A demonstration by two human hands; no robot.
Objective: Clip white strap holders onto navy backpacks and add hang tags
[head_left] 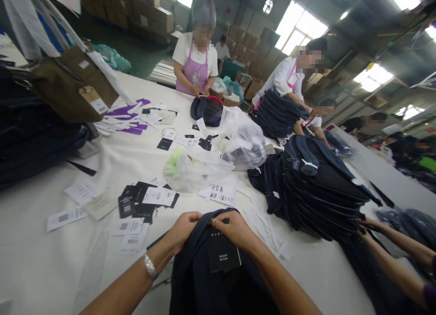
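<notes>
A dark navy backpack stands at the table's near edge, between my arms. My left hand pinches its top edge on the left side. Close beside it, my right hand has thumb and fingers pressed together at the top of a black hang tag, which lies against the backpack's front. Whatever fine string or loop sits between those fingertips is too small to make out. Left of my hands lie loose black tags and white barcode labels.
A tall stack of navy backpacks stands at right, with another person's hands at its edge. Plastic bags and a handwritten paper lie ahead. An olive bag rests at left. Co-workers handle bags across the table.
</notes>
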